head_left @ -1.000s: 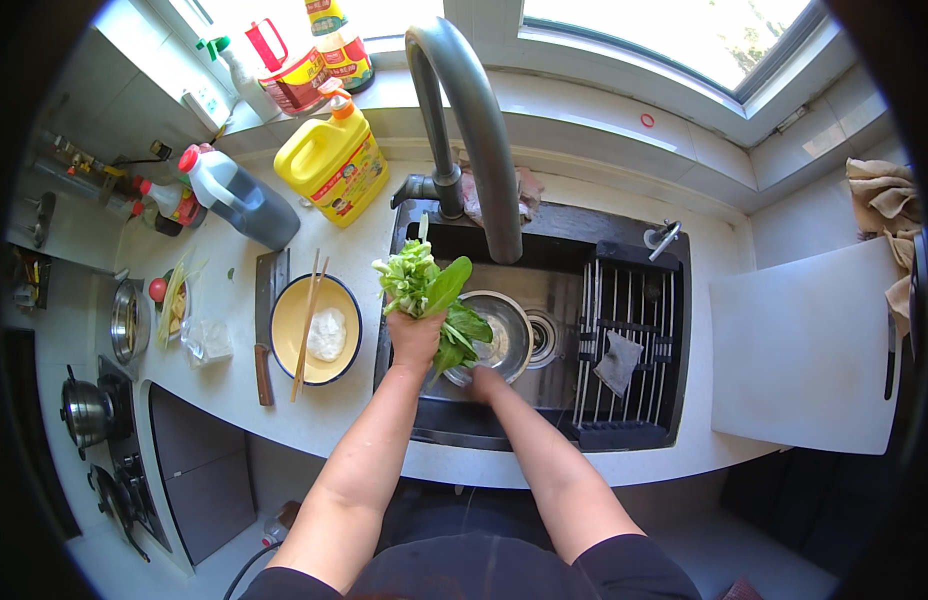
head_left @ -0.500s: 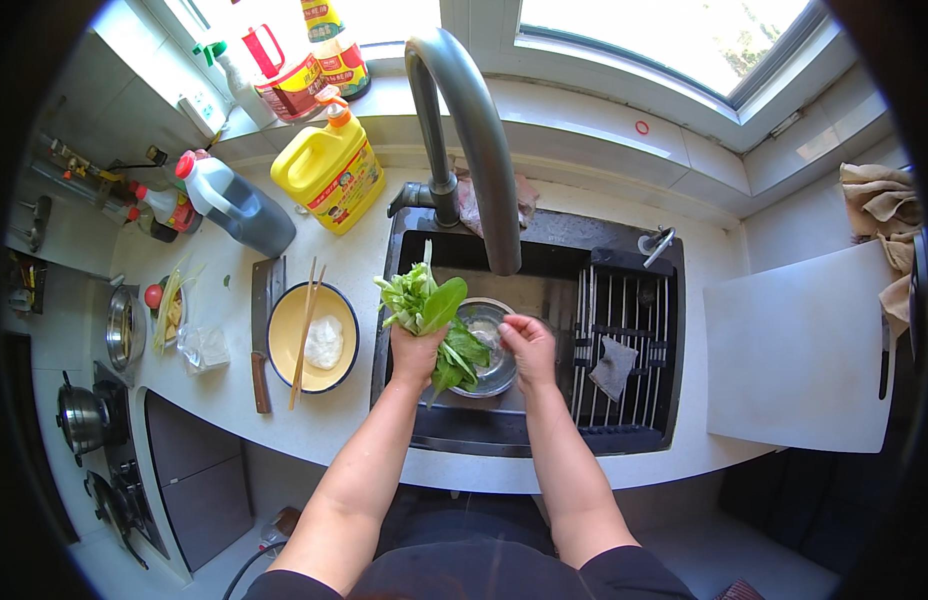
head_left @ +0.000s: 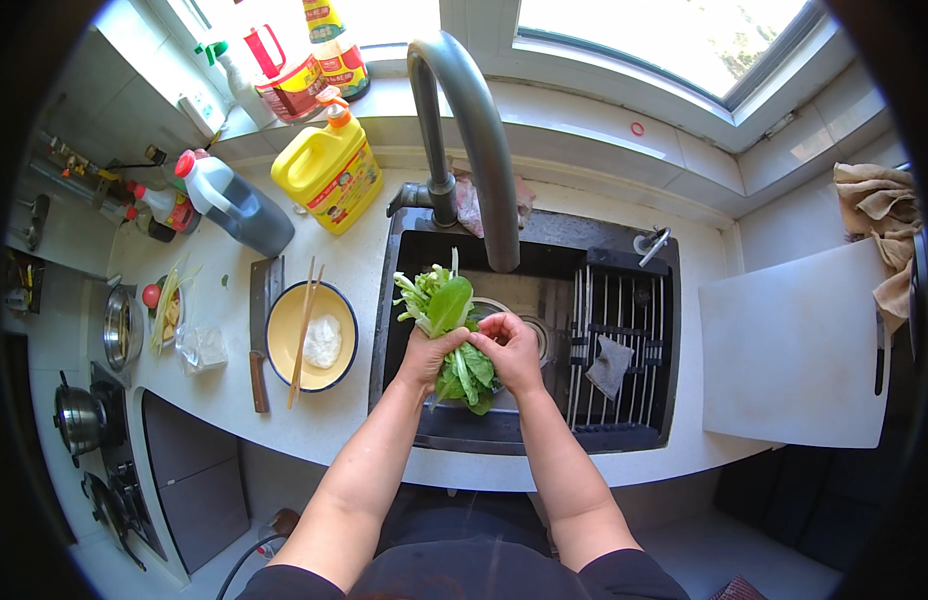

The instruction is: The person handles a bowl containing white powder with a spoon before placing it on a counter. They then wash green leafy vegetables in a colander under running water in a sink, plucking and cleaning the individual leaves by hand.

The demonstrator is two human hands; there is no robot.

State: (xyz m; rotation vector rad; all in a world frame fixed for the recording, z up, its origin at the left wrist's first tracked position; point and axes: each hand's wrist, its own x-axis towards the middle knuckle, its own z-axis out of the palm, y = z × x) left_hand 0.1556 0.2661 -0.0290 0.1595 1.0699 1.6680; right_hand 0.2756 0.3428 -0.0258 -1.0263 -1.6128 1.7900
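Over the left part of the black sink (head_left: 544, 440), my left hand (head_left: 424, 358) is closed around a bunch of leafy greens (head_left: 462, 378). Pale cut stems (head_left: 421, 295) stick up above the fist, and broad green leaves hang below it. My right hand (head_left: 512, 352) is against the bunch, its thumb and fingers pinched together at the leaves. Exactly what lies between those fingertips is hidden. The greens and my hands now largely cover the round bowl in the sink.
The grey faucet (head_left: 484, 150) arches over the sink. A drying rack (head_left: 639, 345) with a grey cloth (head_left: 612, 366) fills its right side. On the left counter are a bowl (head_left: 314, 375) with chopsticks (head_left: 305, 335), a knife (head_left: 261, 335) and a yellow jug (head_left: 334, 175). A white board (head_left: 794, 350) is at right.
My right hand has moved left from over the bowl to the greens. My left hand and the bunch have shifted slightly right, covering more of the bowl.
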